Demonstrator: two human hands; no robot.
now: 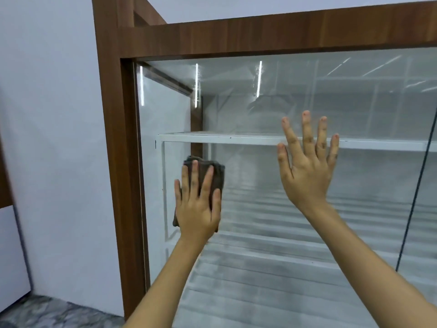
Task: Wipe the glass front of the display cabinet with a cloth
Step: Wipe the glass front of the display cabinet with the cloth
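Observation:
The display cabinet has a brown wooden frame (123, 147) and a large glass front (260, 110) that fills most of the view. My left hand (197, 204) presses a folded brown cloth (212, 171) flat against the glass near its left edge, fingers straight and spread. My right hand (307, 162) lies flat on the glass further right and higher, fingers spread, holding nothing. The cloth shows above and beside my left fingers; the rest is hidden under the palm.
Inside the cabinet runs a white shelf (224, 138) at the height of my right fingers, with slatted white flooring below. A dark vertical seam (416, 200) divides the glass at the right. A pale wall (54, 138) stands left of the frame, with grey marbled floor (47, 313) below.

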